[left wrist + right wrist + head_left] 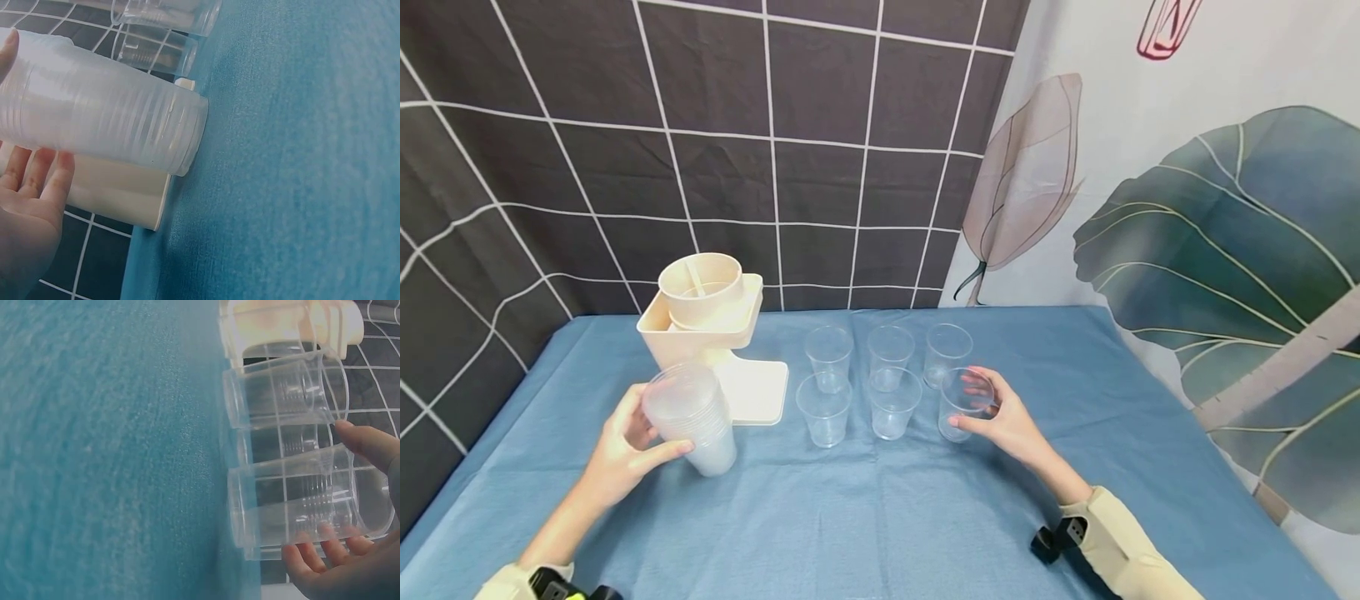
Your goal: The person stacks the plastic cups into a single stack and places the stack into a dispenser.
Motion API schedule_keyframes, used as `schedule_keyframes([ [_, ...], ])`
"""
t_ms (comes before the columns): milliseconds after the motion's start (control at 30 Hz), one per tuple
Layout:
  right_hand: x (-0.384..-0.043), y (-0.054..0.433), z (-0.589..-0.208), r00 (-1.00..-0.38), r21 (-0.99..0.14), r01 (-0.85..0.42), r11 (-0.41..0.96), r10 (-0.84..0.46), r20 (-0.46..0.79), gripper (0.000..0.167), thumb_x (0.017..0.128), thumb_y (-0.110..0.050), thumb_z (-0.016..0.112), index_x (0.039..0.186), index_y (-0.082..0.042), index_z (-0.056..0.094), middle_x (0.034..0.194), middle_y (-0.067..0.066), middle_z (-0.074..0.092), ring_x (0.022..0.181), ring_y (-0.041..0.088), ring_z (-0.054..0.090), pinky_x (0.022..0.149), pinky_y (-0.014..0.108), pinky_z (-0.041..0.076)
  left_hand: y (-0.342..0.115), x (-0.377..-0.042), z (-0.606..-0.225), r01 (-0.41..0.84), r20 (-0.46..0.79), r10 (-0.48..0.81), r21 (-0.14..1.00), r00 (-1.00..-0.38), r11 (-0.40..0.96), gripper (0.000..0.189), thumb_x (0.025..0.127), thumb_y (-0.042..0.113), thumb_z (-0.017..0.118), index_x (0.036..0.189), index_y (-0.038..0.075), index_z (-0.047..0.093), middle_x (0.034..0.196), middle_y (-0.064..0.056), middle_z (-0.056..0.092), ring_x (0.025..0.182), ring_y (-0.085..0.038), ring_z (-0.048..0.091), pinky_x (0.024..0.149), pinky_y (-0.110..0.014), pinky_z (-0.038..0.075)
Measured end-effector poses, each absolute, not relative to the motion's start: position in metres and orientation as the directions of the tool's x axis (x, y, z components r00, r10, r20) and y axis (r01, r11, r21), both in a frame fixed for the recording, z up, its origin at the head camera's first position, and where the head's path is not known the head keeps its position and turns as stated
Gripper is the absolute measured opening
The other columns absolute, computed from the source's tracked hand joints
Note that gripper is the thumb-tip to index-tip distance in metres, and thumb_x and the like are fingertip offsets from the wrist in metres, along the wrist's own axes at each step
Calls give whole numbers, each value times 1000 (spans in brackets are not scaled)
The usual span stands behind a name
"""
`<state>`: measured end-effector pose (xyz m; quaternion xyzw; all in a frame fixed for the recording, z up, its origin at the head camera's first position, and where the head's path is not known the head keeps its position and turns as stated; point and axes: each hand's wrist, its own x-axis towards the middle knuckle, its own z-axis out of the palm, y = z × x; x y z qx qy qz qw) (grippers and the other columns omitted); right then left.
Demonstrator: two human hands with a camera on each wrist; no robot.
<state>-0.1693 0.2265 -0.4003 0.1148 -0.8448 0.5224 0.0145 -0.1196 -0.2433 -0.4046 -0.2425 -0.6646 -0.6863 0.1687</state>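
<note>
My left hand (621,446) grips a stack of nested clear plastic cups (696,417), thumb on the near side and fingers on the far side. In the left wrist view the base of the stack (140,119) is close over the cloth, tilted in the head view. At the front right of two rows of cups, my right hand (1003,421) holds a clear plastic cup (958,408) with thumb and fingers on opposite sides. The right wrist view shows this cup (294,500) upright on the cloth. Left of it stand a middle front cup (893,408) and a left front cup (825,412).
Three more clear cups, including a back middle cup (891,343), form the back row. A cream-coloured stand (715,333) with a round container (700,292) on top is at the back left. Blue cloth (850,517) covers the table; a dark grid-patterned curtain (700,175) hangs behind.
</note>
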Motion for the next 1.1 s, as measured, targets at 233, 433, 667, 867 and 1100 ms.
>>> schedule_keyframes([
  [233, -169, 225, -402, -970, -870, -230, 435, -174, 170, 72, 77, -7, 79, 138, 0, 40, 135, 23, 53, 122, 37, 52, 89, 26, 49, -244, -120, -404, 558, 563, 96, 827, -821, -72, 74, 58, -36, 59, 120, 5, 50, 114, 5, 61, 103, -2, 60, 85, -11, 49],
  [433, -168, 222, -400, -971, -865, -230, 446, -162, 174, 72, 77, -8, 79, 138, -1, 41, 134, 23, 53, 121, 37, 53, 87, 24, 48, -245, -120, -404, 565, 572, 101, 820, -814, -90, 75, 58, -37, 58, 120, 4, 50, 115, 4, 61, 103, -3, 60, 85, -12, 49],
  [667, -166, 217, -397, -971, -875, -235, 423, -144, 191, 71, 77, -5, 78, 137, -2, 40, 135, 21, 53, 122, 36, 52, 86, 21, 47, -246, -120, -405, 566, 573, 125, 820, -810, -88, 75, 60, -35, 60, 122, 6, 50, 117, 5, 60, 105, -2, 59, 87, -11, 48],
  [867, -164, 212, -389, -966, -882, -257, 395, -134, 222, 70, 76, -3, 78, 135, 0, 41, 134, 22, 54, 121, 34, 52, 86, 22, 46, -245, -120, -405, 555, 558, 101, 830, -823, -59, 75, 59, -35, 60, 121, 5, 50, 116, 6, 61, 104, -2, 59, 86, -11, 49],
  [1100, -156, 208, -380, -958, -867, -287, 408, -120, 260, 67, 77, -4, 78, 134, -2, 43, 132, 19, 55, 118, 31, 54, 86, 23, 45, -245, -120, -405, 561, 568, 99, 823, -817, -93, 75, 58, -36, 60, 120, 4, 51, 115, 4, 61, 104, -4, 60, 85, -12, 49],
])
